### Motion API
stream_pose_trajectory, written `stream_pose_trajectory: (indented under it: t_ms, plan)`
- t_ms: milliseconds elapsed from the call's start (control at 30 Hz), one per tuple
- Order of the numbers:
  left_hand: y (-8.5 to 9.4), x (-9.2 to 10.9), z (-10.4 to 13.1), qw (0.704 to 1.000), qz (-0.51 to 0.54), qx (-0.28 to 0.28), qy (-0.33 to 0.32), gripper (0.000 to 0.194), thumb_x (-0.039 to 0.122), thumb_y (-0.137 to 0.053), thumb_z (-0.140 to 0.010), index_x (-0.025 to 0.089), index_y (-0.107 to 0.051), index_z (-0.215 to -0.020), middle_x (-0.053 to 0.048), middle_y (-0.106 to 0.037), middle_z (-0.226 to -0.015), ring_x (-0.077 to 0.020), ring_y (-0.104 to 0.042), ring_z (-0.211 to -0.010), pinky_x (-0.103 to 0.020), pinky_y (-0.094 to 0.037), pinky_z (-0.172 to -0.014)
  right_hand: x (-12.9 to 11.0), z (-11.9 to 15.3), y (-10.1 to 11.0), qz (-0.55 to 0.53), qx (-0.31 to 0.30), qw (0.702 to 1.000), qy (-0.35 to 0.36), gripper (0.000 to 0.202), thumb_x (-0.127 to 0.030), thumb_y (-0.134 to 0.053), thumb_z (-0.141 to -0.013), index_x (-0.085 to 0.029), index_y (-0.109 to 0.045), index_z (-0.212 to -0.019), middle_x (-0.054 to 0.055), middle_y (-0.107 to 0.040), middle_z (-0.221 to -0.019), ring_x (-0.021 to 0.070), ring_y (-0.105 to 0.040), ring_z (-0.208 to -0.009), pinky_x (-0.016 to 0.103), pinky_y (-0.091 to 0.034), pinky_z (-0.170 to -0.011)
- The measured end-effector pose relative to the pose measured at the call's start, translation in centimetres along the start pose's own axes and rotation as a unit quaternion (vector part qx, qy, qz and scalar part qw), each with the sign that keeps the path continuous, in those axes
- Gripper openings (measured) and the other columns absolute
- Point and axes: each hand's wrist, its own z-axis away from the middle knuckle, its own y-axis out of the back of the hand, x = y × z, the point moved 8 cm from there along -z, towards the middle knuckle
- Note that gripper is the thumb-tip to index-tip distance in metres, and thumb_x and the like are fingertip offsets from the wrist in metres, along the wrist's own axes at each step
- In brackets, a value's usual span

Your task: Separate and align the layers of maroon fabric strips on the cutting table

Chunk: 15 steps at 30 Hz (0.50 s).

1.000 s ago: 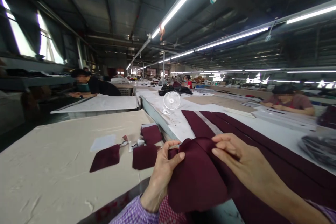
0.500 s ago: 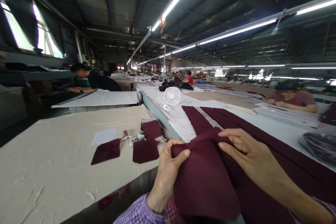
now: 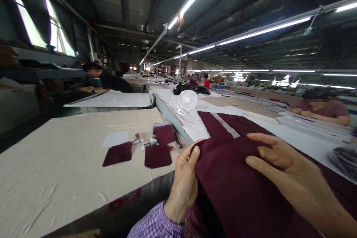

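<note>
My left hand (image 3: 184,178) pinches the upper left edge of a dark maroon fabric piece (image 3: 237,186) between thumb and fingers. The piece spreads down and to the right in front of me, its lower part running out of view. My right hand (image 3: 290,173) is over the right side of the cloth, thumb and forefinger apart, with nothing visible between their tips. Beyond my hands, long maroon fabric panels (image 3: 216,128) lie on the white table (image 3: 192,132). Where the near cloth ends and the panels on the right begin is hard to make out.
On the cream-covered table (image 3: 69,148) at left lie small maroon pieces (image 3: 158,156), a white sheet (image 3: 115,139) and scraps. A small white fan (image 3: 187,100) stands ahead. People work at far left (image 3: 111,81) and right (image 3: 320,108). A dark bundle (image 3: 346,160) sits at the right edge.
My right hand has moved right and its thumb and forefinger have spread wider. The near fabric lies more spread out to the right, and the whole view has shifted slightly.
</note>
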Motion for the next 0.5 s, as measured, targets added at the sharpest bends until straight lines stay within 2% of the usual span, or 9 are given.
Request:
stream_pose_trajectory:
  t_ms: [67, 167, 267, 333, 433, 500]
  plan:
    - [-0.8, -0.2, 0.7, 1.0, 0.003, -0.013, 0.007, 0.024, 0.036, -0.078, -0.083, 0.019, -0.077, -0.1, -0.006, -0.076, -0.087, -0.0114, -0.068, -0.07, -0.019, -0.054, -0.07, 1.0, 0.0, -1.0, -0.006, -0.023, 0.999, -0.04, 0.044, -0.05, -0.073, -0.067, -0.024, -0.071, -0.102, 0.001, -0.068, -0.065, 0.0195, -0.063, -0.058, 0.024, -0.052, -0.049]
    - [-1.2, 0.1, 1.2, 1.0, 0.019, -0.012, -0.007, 0.018, 0.035, -0.077, -0.084, 0.019, -0.075, -0.091, -0.004, -0.075, -0.083, -0.0098, -0.067, -0.069, -0.016, -0.052, -0.068, 2.2, 0.0, -1.9, -0.017, -0.056, 0.996, -0.065, 0.037, -0.056, -0.075, -0.066, -0.021, -0.068, -0.076, 0.004, -0.066, -0.068, 0.0213, -0.065, -0.068, 0.025, -0.053, -0.056]
    - [-1.4, 0.1, 1.5, 0.999, 0.041, -0.006, -0.01, 0.02, 0.036, -0.079, -0.082, 0.018, -0.075, -0.09, -0.003, -0.074, -0.08, -0.0097, -0.067, -0.071, -0.017, -0.054, -0.074, 2.9, -0.1, -2.0, -0.011, -0.064, 0.995, -0.069, 0.043, -0.061, -0.073, -0.069, -0.02, -0.063, -0.064, 0.004, -0.061, -0.066, 0.018, -0.058, -0.06, 0.025, -0.049, -0.051]
    - [-1.4, -0.1, 1.7, 0.999, 0.054, -0.002, -0.004, 0.023, 0.038, -0.079, -0.082, 0.018, -0.076, -0.091, -0.003, -0.073, -0.079, -0.011, -0.067, -0.072, -0.02, -0.055, -0.078, 2.5, -0.2, -2.0, -0.006, -0.061, 0.997, -0.037, 0.047, -0.064, -0.072, -0.072, -0.019, -0.062, -0.062, 0.007, -0.065, -0.08, 0.0197, -0.061, -0.069, 0.025, -0.051, -0.056]
    - [-1.4, -0.5, 2.2, 0.998, 0.054, 0.001, 0.008, 0.024, 0.041, -0.077, -0.084, 0.019, -0.076, -0.095, -0.002, -0.072, -0.078, -0.0114, -0.067, -0.071, -0.022, -0.056, -0.079, 2.0, -0.2, -2.1, -0.029, -0.068, 0.997, 0.014, 0.053, -0.066, -0.072, -0.075, -0.018, -0.058, -0.055, 0.011, -0.065, -0.115, 0.027, -0.065, -0.1, 0.027, -0.058, -0.072]
    - [-1.3, -0.6, 2.6, 0.998, 0.052, 0.003, 0.017, 0.024, 0.041, -0.077, -0.083, 0.019, -0.075, -0.092, -0.002, -0.072, -0.077, -0.0111, -0.067, -0.071, -0.022, -0.056, -0.078, 2.5, -0.1, -2.6, -0.043, -0.099, 0.994, 0.005, 0.05, -0.063, -0.07, -0.08, -0.019, -0.06, -0.059, 0.011, -0.067, -0.116, 0.0282, -0.066, -0.101, 0.03, -0.059, -0.075]
